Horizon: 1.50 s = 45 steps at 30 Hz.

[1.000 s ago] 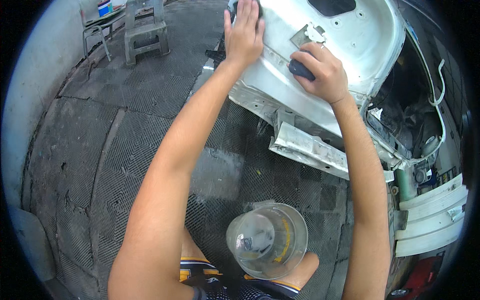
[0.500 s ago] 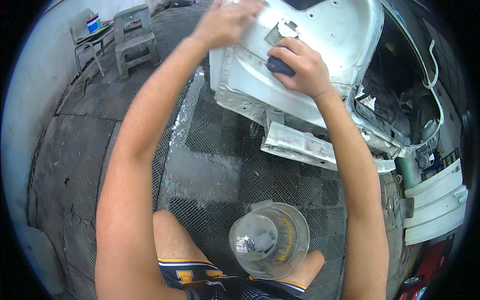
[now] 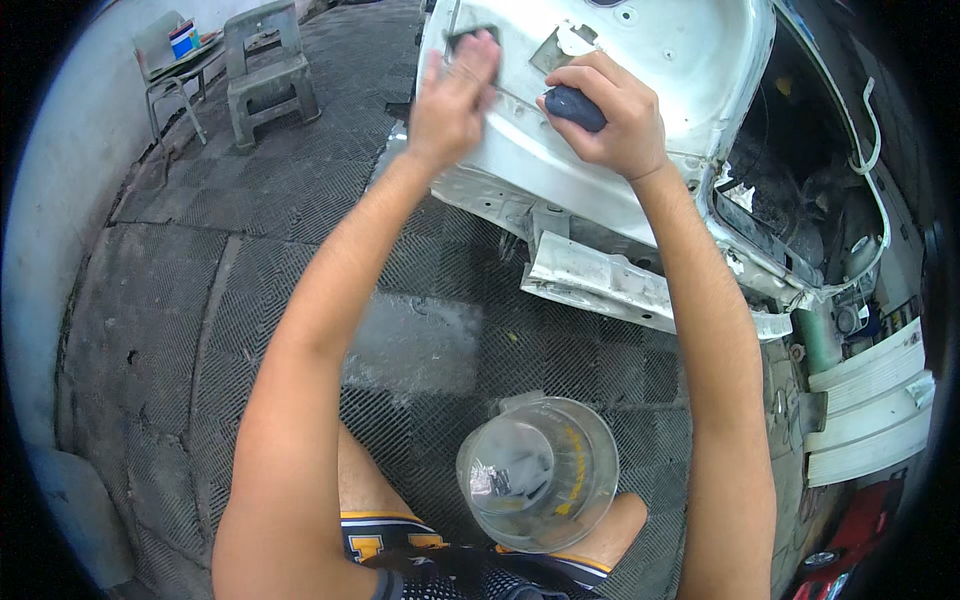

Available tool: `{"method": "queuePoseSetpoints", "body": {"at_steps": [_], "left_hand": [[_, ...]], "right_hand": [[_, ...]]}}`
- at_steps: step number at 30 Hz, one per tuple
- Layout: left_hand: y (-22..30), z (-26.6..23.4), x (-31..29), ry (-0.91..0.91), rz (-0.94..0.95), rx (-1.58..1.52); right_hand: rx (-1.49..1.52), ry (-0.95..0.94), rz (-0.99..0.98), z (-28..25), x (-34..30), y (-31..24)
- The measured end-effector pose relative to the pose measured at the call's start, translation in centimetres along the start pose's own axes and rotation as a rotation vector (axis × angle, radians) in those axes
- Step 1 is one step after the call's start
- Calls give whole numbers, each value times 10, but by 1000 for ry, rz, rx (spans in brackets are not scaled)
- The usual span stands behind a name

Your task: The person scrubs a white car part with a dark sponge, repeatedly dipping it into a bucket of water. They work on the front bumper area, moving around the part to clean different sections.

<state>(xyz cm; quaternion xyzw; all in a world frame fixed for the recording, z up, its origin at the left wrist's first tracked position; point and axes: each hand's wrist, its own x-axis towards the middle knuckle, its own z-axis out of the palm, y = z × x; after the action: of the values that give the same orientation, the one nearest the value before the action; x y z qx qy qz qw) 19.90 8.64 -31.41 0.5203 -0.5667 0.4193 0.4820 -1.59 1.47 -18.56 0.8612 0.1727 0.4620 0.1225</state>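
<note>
My left hand (image 3: 455, 105) is stretched over the left side of a white car body panel (image 3: 620, 130), its fingers smeared by motion. A dark flat patch (image 3: 470, 40) shows at its fingertips; whether it is a loose piece or a part of the panel, I cannot tell. My right hand (image 3: 622, 115) is closed round a dark blue-grey rounded lump (image 3: 575, 108) that looks like a sponge. It is at the panel just below an irregular cut-out (image 3: 562, 48). Below, a clear plastic bucket (image 3: 598, 450) with whitish liquid stands by my knee.
Ridged dark floor mats (image 3: 270, 290) surround a wet grey patch (image 3: 425, 340). A stool (image 3: 268, 80) and a chair holding a small tub (image 3: 184, 40) stand far left by the wall. At right are the car's dark opening (image 3: 790, 150) and white ribbed panels (image 3: 865, 410).
My left hand has swept down and slightly left across the panel, baring the dark patch. My right hand stays by the cut-out with the lump. The view has shifted slightly.
</note>
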Motion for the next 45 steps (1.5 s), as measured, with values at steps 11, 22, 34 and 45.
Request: {"method": "queuePoseSetpoints", "body": {"at_steps": [11, 22, 34, 45], "left_hand": [[3, -6, 13, 46, -76, 178], [18, -12, 54, -11, -66, -94], [17, -6, -4, 0, -82, 38], [128, 27, 22, 152, -695, -86]], "right_hand": [[-10, -35, -17, 2, 0, -2], [7, -33, 8, 6, 0, 1], [23, -4, -9, 2, 2, -2], [179, -45, 245, -29, 3, 6]]}}
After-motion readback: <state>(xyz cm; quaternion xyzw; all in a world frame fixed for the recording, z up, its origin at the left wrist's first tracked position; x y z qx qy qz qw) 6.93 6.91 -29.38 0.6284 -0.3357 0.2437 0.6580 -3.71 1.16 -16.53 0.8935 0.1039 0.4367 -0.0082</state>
